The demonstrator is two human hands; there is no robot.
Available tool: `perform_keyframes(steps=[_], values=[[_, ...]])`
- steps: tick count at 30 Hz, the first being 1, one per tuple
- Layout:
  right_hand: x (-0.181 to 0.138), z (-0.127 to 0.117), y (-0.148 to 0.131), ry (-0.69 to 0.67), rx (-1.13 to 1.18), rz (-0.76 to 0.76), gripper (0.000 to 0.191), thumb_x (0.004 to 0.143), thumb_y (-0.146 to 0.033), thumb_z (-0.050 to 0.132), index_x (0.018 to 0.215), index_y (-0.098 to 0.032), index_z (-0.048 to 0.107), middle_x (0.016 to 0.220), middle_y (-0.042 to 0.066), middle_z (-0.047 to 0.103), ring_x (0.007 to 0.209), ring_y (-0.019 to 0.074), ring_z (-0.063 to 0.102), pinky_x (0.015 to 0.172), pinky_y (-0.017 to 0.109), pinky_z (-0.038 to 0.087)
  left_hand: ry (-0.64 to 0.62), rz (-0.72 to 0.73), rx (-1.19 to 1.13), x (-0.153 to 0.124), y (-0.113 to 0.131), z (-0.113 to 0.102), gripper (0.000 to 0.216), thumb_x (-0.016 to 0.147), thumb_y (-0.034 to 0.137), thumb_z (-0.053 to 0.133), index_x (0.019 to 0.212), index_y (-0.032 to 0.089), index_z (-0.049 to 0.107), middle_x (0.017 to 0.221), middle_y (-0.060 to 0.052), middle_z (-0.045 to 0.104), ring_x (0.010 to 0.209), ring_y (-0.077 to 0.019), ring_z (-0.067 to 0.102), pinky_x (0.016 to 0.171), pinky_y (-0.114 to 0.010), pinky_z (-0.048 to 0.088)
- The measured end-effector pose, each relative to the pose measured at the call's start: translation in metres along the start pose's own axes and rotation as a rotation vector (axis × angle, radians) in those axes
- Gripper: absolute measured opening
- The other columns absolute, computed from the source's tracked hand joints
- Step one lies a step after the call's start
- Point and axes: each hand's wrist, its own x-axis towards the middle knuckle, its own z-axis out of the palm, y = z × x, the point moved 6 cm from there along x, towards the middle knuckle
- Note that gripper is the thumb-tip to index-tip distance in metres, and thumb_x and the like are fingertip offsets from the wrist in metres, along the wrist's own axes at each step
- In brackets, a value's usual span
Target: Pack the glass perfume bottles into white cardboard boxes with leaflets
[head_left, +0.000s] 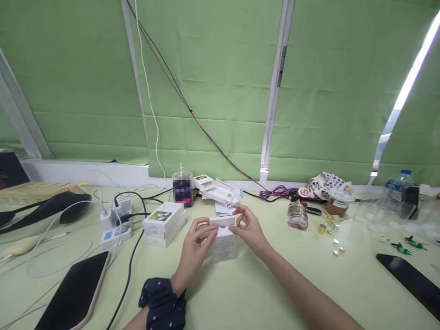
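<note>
A small white printed box stands in front of me on the table, its top flap raised. My left hand pinches the flap's left side between thumb and fingers, close to the box's upper left corner. On the other side, my right hand grips the right end, thumb at the upper right corner and index finger above the flap. Whatever is inside the box is hidden from view. A dark scrunchie with white dots circles my left wrist.
Stacked white boxes and a power strip with cables lie left. Behind are opened cartons and a drink cup. Right are a glass jar, small gold caps and a dark phone. Another phone lies front left.
</note>
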Motion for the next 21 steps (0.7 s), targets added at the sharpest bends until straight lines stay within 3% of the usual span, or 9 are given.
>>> perform_keyframes(steps=[3, 5, 10, 16, 21], values=[[-0.0002, 0.0040, -0.0012, -0.176, 0.011, 0.010, 0.031, 0.061, -0.036, 0.077, 0.085, -0.020, 0.067, 0.084, 0.002, 0.058, 0.067, 0.0121, 0.047, 0.064, 0.028, 0.045, 0.027, -0.043, -0.188, 0.0038, -0.0014, -0.0042, 0.029, 0.075, 0.039, 0.071, 0.098, 0.024, 0.061, 0.094, -0.003, 0.060, 0.098, -0.0215, 0.062, 0.075, -0.033, 0.057], [-0.0010, 0.0029, -0.0021, -0.224, 0.026, -0.005, 0.027, 0.060, -0.037, 0.079, 0.079, -0.019, 0.069, 0.081, 0.002, 0.059, 0.070, 0.0135, 0.048, 0.064, 0.027, 0.043, -0.012, -0.039, -0.199, 0.0054, 0.0001, -0.0048, 0.031, 0.075, 0.037, 0.071, 0.102, 0.024, 0.061, 0.089, -0.003, 0.062, 0.095, -0.0211, 0.063, 0.077, -0.035, 0.057], [-0.0029, 0.0013, 0.0042, -0.231, 0.065, 0.019, 0.024, 0.063, -0.033, 0.080, 0.080, -0.020, 0.069, 0.083, 0.002, 0.060, 0.074, 0.0137, 0.048, 0.064, 0.026, 0.039, -0.107, -0.020, -0.048, 0.0055, 0.0026, -0.0061, 0.019, 0.076, 0.035, 0.069, 0.091, 0.024, 0.074, 0.094, -0.005, 0.060, 0.093, -0.0213, 0.061, 0.070, -0.030, 0.058], [-0.0045, 0.0051, 0.0066, -0.281, 0.118, 0.023, 0.021, 0.064, -0.029, 0.080, 0.080, -0.021, 0.069, 0.086, 0.002, 0.059, 0.080, 0.0154, 0.051, 0.067, 0.026, 0.039, -0.156, 0.012, -0.035, 0.0035, 0.0026, -0.0027, 0.018, 0.081, 0.032, 0.066, 0.096, 0.026, 0.074, 0.098, -0.006, 0.058, 0.094, -0.0200, 0.060, 0.068, -0.027, 0.056], [-0.0039, 0.0043, 0.0069, -0.299, 0.104, 0.051, 0.020, 0.063, -0.031, 0.080, 0.078, -0.020, 0.071, 0.089, 0.003, 0.060, 0.083, 0.0161, 0.052, 0.068, 0.027, 0.039, -0.202, 0.132, 0.054, 0.0027, 0.0083, 0.0002, 0.015, 0.086, 0.028, 0.059, 0.092, 0.024, 0.072, 0.099, -0.006, 0.058, 0.096, -0.0190, 0.060, 0.073, -0.028, 0.054]])
